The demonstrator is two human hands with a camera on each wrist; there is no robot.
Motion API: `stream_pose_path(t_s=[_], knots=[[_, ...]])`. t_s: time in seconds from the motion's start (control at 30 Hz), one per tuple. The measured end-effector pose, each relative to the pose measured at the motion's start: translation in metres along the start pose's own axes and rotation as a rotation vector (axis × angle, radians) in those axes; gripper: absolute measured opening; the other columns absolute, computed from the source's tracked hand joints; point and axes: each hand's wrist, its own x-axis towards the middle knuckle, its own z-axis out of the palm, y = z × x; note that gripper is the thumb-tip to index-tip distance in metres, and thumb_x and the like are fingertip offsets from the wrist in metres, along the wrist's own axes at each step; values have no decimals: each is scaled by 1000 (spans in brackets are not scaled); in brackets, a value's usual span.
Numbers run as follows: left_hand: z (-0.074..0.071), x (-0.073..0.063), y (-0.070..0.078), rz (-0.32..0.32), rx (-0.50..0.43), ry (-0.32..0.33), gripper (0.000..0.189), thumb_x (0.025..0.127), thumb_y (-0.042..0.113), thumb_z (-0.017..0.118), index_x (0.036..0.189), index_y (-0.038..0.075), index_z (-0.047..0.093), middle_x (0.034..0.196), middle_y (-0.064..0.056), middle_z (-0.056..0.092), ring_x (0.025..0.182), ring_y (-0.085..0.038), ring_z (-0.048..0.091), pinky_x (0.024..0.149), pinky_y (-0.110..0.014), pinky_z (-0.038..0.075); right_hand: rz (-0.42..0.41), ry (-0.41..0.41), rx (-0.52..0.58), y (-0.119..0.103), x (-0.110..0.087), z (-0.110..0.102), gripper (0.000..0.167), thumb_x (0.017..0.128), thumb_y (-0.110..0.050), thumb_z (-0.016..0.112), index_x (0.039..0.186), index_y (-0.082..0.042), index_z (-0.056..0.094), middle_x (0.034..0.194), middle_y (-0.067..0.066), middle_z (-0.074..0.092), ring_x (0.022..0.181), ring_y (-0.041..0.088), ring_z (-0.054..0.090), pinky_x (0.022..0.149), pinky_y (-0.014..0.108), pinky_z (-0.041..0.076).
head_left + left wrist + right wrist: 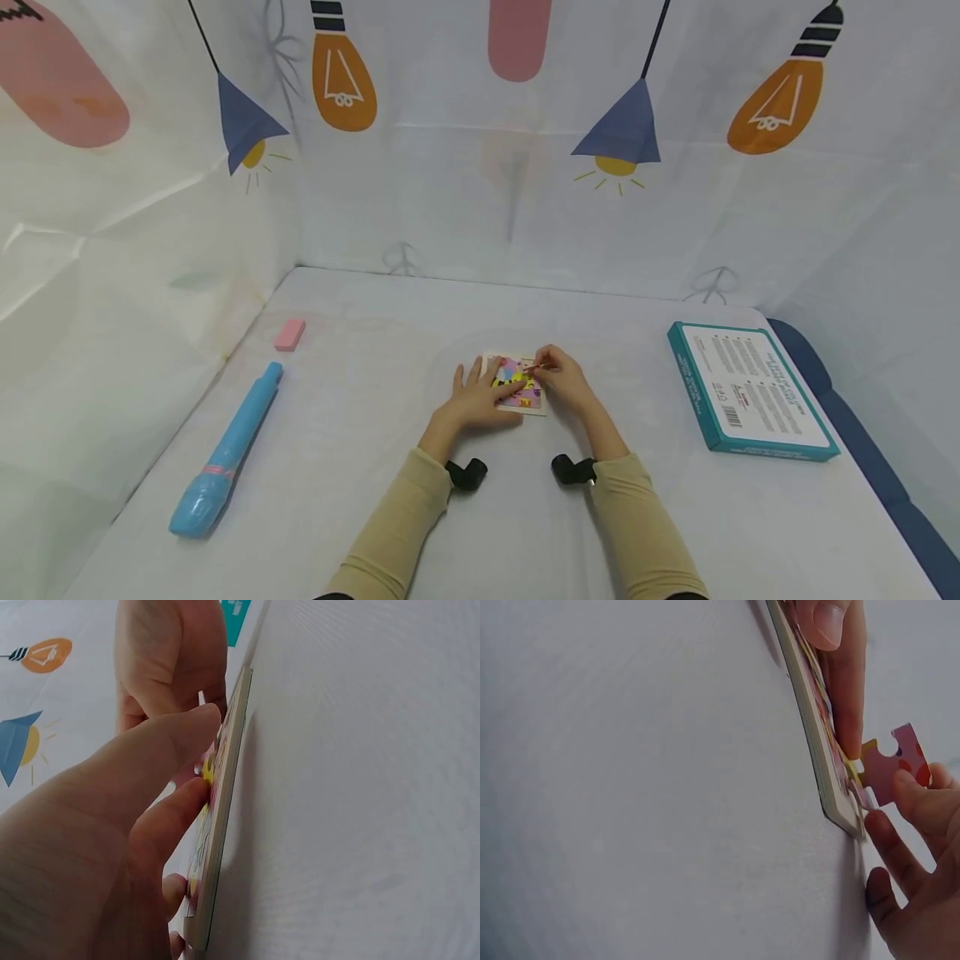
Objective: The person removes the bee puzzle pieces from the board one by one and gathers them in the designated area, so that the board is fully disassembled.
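A small, thin jigsaw puzzle in a pale tray (534,412) lies on the white table, its picture yellow, pink and purple. My left hand (474,405) spreads over its left side, fingers fairly straight, with fingertips touching the picture in the left wrist view. At the upper right of the tray, my right hand (567,383) pinches a pink puzzle piece (889,766) with red dots and a yellow corner. In the right wrist view that piece stands tilted at the tray edge (814,735), beside a left fingertip.
To the right lies a teal and white box (757,392). On the left are a blue plastic object shaped like a long-handled bottle (236,442) and a pink block (289,335). White sheets printed with lamps and bulbs (345,83) hang behind the table.
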Motion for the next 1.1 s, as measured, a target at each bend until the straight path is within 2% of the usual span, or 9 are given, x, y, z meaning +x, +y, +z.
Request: stream_pose_path(t_s=[0.1, 0.2, 0.33, 0.53, 0.77, 0.83, 1.0, 1.03, 1.1], knots=[[0, 0, 0, 4, 1, 3, 63, 84, 56, 53, 142, 36, 35, 155, -11, 4, 140, -38, -7, 106, -60, -6, -3, -33, -28, 2, 1, -1, 7, 90, 1, 53, 95, -3, 52, 100, 14, 61, 94, 26, 57, 81, 36, 43], [0, -1, 0, 3, -2, 6, 63, 84, 56, 53, 141, 36, 36, 155, -11, 5, 140, -38, -6, 106, -60, -6, 7, -19, -85, 2, 2, 0, 7, 92, -3, 53, 99, -4, 51, 101, 15, 60, 96, 28, 56, 84, 40, 43], [2, 0, 0, 10, 1, 9, 63, 84, 56, 53, 141, 36, 36, 155, -10, 5, 140, -38, -6, 106, -60, -5, 46, 60, -153, -1, 4, 4, 12, 92, -8, 54, 103, -4, 50, 102, 15, 58, 97, 29, 55, 84, 41, 43], [4, 1, -2, 20, 6, 21, 62, 84, 55, 54, 141, 36, 37, 155, -10, 5, 140, -38, -6, 106, -59, -5, 139, 145, -124, -8, 6, 8, 16, 89, -10, 58, 103, -2, 54, 99, 14, 59, 92, 26, 57, 76, 33, 44], [4, 0, -1, 31, -1, 14, 62, 85, 55, 53, 141, 35, 37, 155, -11, 3, 139, -38, -8, 106, -59, -7, 205, 102, -142, -11, 9, 7, 27, 90, -8, 54, 115, -2, 61, 105, 16, 60, 96, 28, 55, 81, 37, 42], [3, 0, -1, 32, -2, 17, 62, 85, 55, 53, 141, 34, 37, 155, -11, 4, 139, -38, -8, 106, -59, -7, 228, 95, -96, -12, 11, 6, 24, 91, -7, 52, 112, -1, 61, 104, 15, 59, 93, 24, 53, 78, 32, 42], [2, 0, -2, 18, -1, 14, 62, 84, 55, 54, 141, 37, 36, 156, -9, 3, 140, -37, -9, 106, -58, -8, 255, 134, 141, -14, 14, -1, 22, 92, -3, 48, 111, 5, 56, 93, 10, 54, 77, 12, 51, 66, 23, 41], [2, 0, -2, 15, -1, 11, 63, 84, 56, 53, 141, 37, 36, 156, -8, 3, 140, -36, -9, 106, -58, -9, 260, 142, 171, -14, 14, -3, 23, 92, -2, 48, 112, 6, 55, 91, 9, 53, 74, 11, 51, 64, 22, 41], [2, 0, -2, 13, 0, 5, 63, 84, 56, 53, 141, 37, 35, 156, -7, 2, 140, -36, -10, 106, -58, -9, 275, 151, 161, -14, 13, -8, 26, 92, -4, 50, 116, 4, 54, 90, 8, 53, 71, 8, 51, 63, 22, 42]])
